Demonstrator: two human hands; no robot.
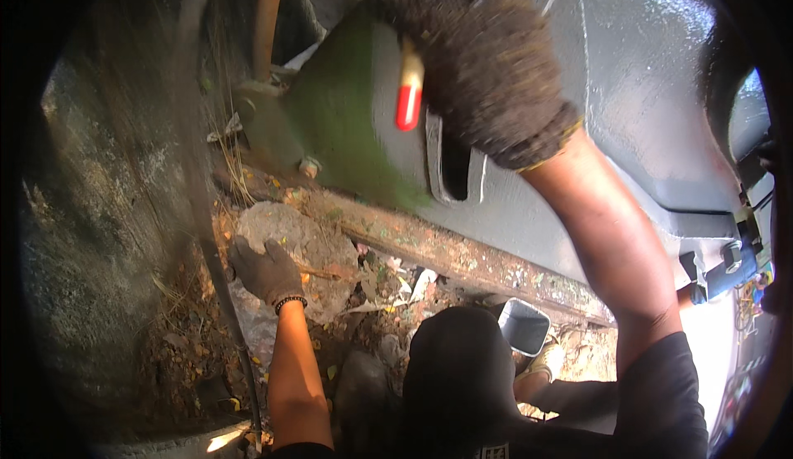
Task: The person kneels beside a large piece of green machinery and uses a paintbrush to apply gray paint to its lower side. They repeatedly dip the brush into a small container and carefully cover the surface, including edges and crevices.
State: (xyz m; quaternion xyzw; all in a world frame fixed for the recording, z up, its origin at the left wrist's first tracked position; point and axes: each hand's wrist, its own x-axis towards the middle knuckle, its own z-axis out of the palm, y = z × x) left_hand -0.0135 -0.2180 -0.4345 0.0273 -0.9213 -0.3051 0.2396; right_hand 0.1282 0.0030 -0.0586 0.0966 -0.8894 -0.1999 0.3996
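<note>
My right hand, in a dark brown knit glove, is raised in front of a metal body painted green and grey. Its fingers are closed around a paintbrush; the pale handle with a red end sticks out below the glove, while the bristles are hidden. Lower left, my left hand wears a thinner brown glove and a dark beaded bracelet. Its fingers are spread on a rough grey stone lump. Slight blur softens the right glove.
A rusty, flaking ledge runs beneath the metal body. A grey square tub stands beside my dark-clothed knee. A dark cable hangs at the left, by a mossy wall. Someone in blue is partly visible far right.
</note>
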